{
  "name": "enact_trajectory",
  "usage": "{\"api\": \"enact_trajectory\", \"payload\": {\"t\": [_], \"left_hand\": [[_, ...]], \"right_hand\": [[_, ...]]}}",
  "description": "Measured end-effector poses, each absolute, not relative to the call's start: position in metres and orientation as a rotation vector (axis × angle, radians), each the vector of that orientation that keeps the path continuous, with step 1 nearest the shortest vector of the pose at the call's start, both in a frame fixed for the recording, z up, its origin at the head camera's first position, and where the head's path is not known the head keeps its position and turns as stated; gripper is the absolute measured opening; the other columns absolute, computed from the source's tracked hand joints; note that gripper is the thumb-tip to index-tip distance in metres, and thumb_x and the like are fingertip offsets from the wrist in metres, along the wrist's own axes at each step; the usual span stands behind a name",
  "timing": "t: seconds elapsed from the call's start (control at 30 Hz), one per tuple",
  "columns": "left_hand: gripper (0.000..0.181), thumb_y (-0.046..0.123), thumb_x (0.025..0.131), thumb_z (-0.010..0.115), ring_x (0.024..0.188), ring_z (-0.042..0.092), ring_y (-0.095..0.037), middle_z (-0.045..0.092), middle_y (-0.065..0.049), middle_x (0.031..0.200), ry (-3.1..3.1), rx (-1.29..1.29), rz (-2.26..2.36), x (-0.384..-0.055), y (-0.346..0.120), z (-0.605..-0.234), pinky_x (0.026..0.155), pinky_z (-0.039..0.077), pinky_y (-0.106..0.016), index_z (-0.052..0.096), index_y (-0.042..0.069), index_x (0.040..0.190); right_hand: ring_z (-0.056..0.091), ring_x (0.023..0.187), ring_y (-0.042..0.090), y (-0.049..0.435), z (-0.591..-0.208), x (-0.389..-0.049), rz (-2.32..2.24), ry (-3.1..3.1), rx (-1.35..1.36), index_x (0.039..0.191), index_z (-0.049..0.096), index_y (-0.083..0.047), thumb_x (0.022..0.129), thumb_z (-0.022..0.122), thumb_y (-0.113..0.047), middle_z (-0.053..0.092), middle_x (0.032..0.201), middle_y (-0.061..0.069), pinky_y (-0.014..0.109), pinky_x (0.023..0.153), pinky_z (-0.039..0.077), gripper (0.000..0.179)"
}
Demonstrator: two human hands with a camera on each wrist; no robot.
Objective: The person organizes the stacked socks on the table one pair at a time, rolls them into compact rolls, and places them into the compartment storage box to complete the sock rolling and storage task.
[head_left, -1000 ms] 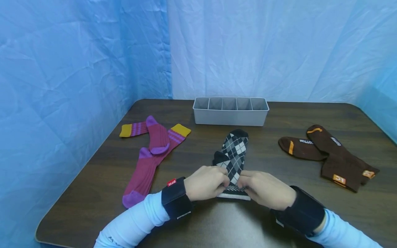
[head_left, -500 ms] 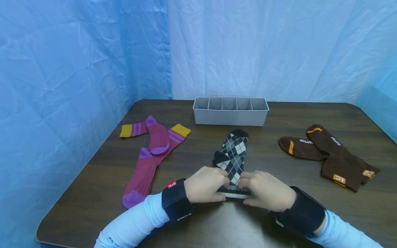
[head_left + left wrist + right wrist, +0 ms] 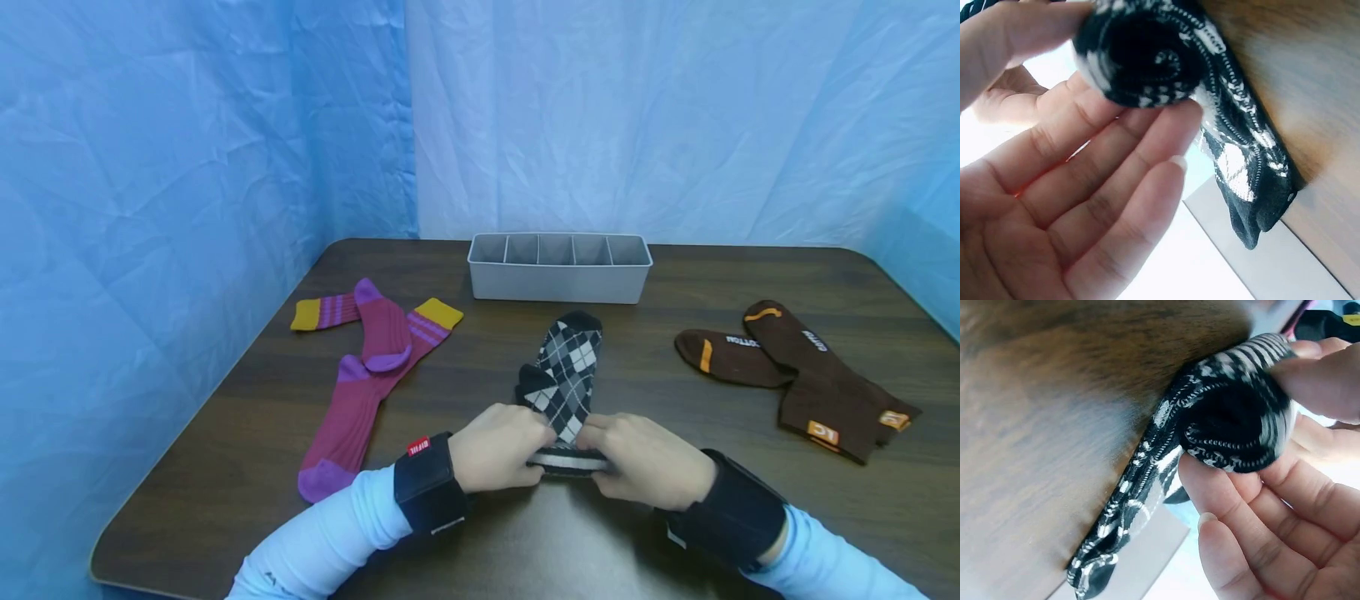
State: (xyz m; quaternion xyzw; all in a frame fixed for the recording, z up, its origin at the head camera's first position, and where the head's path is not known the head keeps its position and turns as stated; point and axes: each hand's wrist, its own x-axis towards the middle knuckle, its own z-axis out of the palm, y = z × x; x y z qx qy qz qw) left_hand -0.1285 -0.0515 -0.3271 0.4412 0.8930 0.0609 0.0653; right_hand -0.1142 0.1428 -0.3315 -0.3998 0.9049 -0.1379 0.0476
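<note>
A pair of black, grey and white argyle socks (image 3: 570, 367) lies lengthwise in the middle of the table, toes pointing away. Its near cuff end is coiled into a roll, whose spiral side shows in the left wrist view as a rolled sock end (image 3: 1147, 59). My left hand (image 3: 501, 448) grips the roll's left side between thumb and fingers. On the right side, my right hand (image 3: 647, 460) holds the roll the same way; in the right wrist view the thumb and fingers curl around the rolled end (image 3: 1235, 425).
Beyond the socks stands a grey divided box (image 3: 561, 283) with several compartments. Crossed maroon socks (image 3: 360, 408) with purple and yellow ends lie at the left. Crossed brown socks (image 3: 813, 383) lie at the right on the dark wooden table (image 3: 225, 467).
The argyle socks' near end has been turned over into a roll, and the white cuff edge has moved up and forward. Both hands stay about where they were, thumbs now at the near side.
</note>
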Motion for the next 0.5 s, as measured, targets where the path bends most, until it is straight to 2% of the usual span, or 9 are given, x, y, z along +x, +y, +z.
{"api": "enact_trajectory", "payload": {"t": [0.2, 0.5], "left_hand": [[0.012, 0.019, 0.076, 0.06, 0.053, 0.043, -0.002, 0.05, 0.01, 0.065, 2.677, 1.322, 0.241, -0.1301, -0.0533, -0.3273, 0.048, 0.032, -0.012, 0.061, 0.015, 0.087], [0.017, 0.019, 0.082, 0.055, 0.061, 0.047, -0.002, 0.055, 0.007, 0.076, 2.62, 1.298, 0.228, -0.1295, -0.0537, -0.3238, 0.054, 0.038, -0.013, 0.051, 0.016, 0.099]], "right_hand": [[0.045, 0.062, -0.002, 0.1439, -0.3326, -0.1156, -0.436, 2.754, -1.23, 0.093, 0.058, -0.013, 0.065, 0.06, -0.008, 0.056, 0.082, -0.008, 0.015, 0.056, 0.041, 0.028], [0.038, 0.055, -0.002, 0.1473, -0.3315, -0.1149, -0.496, 2.703, -1.232, 0.086, 0.056, -0.011, 0.068, 0.058, -0.008, 0.049, 0.073, -0.009, 0.013, 0.048, 0.035, 0.018]]}}
